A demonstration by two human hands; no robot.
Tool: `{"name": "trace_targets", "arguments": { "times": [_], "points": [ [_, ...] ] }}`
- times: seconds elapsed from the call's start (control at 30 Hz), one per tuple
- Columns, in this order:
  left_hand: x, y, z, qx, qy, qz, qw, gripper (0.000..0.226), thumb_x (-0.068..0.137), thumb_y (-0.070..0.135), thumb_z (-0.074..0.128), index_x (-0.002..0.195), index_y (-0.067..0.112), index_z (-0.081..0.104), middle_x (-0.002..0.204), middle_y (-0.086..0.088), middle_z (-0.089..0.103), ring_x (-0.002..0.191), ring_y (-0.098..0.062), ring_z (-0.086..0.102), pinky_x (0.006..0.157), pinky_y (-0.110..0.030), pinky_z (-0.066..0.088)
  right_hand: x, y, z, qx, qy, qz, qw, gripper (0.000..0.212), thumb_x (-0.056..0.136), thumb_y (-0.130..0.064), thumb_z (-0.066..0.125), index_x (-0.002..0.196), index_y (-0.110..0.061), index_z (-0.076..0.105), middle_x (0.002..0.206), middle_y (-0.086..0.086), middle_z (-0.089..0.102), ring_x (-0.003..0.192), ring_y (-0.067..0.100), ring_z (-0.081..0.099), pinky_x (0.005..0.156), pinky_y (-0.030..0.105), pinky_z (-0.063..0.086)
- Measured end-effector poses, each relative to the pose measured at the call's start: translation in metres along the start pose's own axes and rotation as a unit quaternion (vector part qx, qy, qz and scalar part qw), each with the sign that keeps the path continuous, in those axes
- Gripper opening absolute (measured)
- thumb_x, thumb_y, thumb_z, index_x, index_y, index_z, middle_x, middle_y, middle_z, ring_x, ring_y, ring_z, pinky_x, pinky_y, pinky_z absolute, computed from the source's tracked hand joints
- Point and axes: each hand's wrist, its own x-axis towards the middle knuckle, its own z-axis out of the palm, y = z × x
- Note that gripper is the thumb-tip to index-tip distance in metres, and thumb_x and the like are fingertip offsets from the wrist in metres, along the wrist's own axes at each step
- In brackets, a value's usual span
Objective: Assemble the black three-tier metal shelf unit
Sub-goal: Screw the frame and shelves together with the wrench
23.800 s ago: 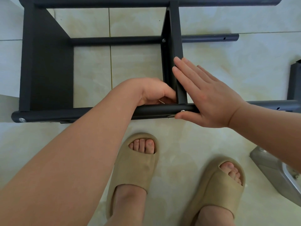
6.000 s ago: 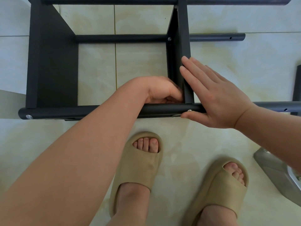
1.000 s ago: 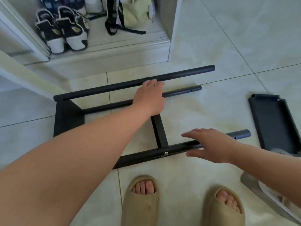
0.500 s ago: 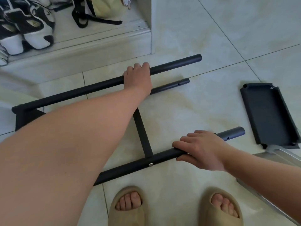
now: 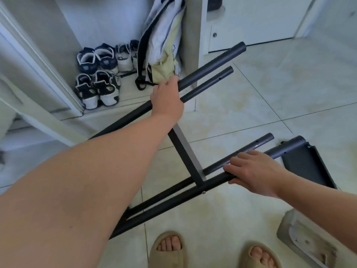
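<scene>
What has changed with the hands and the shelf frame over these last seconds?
Both hands left the middle shelf: left hand now grips the far pole, right hand the near pole, and the frame has tilted. The loose tray stays on the floor.

Open floor tiles (image 5: 280,89) lie right of the tube ends. The far tubes (image 5: 212,65) cross close before the hanging bag (image 5: 164,45) and partition (image 5: 191,26). A loose shelf tray (image 5: 307,167) crowds the near tubes (image 5: 258,144).

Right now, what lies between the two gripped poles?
Head view: between far pole and near pole, a shelf panel, two more poles and floor tile.
</scene>
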Motion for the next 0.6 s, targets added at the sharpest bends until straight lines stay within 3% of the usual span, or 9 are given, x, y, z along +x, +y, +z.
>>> {"name": "trace_targets", "arguments": {
  "times": [0.1,0.2,0.4,0.5,0.6],
  "points": [
    [-0.006,0.005,-0.049,-0.05,0.057,-0.017,0.997,0.047,0.086,-0.004,0.051,0.128,0.017,0.048,0.118,-0.009,0.051,0.105,-0.03,0.05,0.094,-0.046,0.045,0.006,0.004,-0.042,-0.055,0.019,-0.002,0.998,0.029,0.08,-0.041,0.08,0.099,-0.021,0.071,0.079,-0.006,0.062,0.068,0.021,0.058,0.064,0.035,0.05],
    [-0.02,0.007,-0.09,-0.095,0.111,-0.042,0.988,0.048,0.086,-0.007,0.05,0.128,0.016,0.048,0.121,-0.009,0.05,0.105,-0.027,0.048,0.093,-0.043,0.046,0.01,0.005,-0.077,-0.124,0.038,0.019,0.991,0.027,0.077,-0.036,0.082,0.096,-0.02,0.071,0.079,-0.003,0.061,0.07,0.024,0.057,0.071,0.039,0.045],
    [-0.065,0.001,-0.139,-0.169,0.193,-0.145,0.956,0.052,0.086,-0.012,0.048,0.131,0.014,0.051,0.127,-0.007,0.047,0.105,-0.022,0.051,0.091,-0.028,0.044,0.022,0.013,-0.126,-0.233,0.093,0.028,0.968,0.02,0.074,-0.015,0.081,0.092,-0.015,0.072,0.084,0.005,0.063,0.085,0.033,0.063,0.108,0.05,0.031],
    [-0.092,-0.004,-0.147,-0.218,0.212,-0.217,0.928,0.046,0.086,-0.011,0.05,0.125,0.013,0.049,0.123,-0.006,0.049,0.097,-0.02,0.053,0.088,-0.03,0.048,0.03,0.011,-0.141,-0.274,0.111,0.01,0.955,0.018,0.076,-0.002,0.067,0.09,-0.012,0.071,0.086,0.007,0.062,0.092,0.035,0.061,0.118,0.052,0.021],
    [-0.12,-0.01,-0.148,-0.27,0.219,-0.274,0.896,0.043,0.084,-0.014,0.053,0.114,0.015,0.048,0.118,-0.006,0.054,0.098,-0.021,0.057,0.092,-0.037,0.054,0.037,0.006,-0.153,-0.292,0.135,-0.006,0.947,0.033,0.079,0.004,0.04,0.087,-0.007,0.071,0.086,0.01,0.061,0.098,0.037,0.061,0.121,0.052,0.015]
  ]
}}
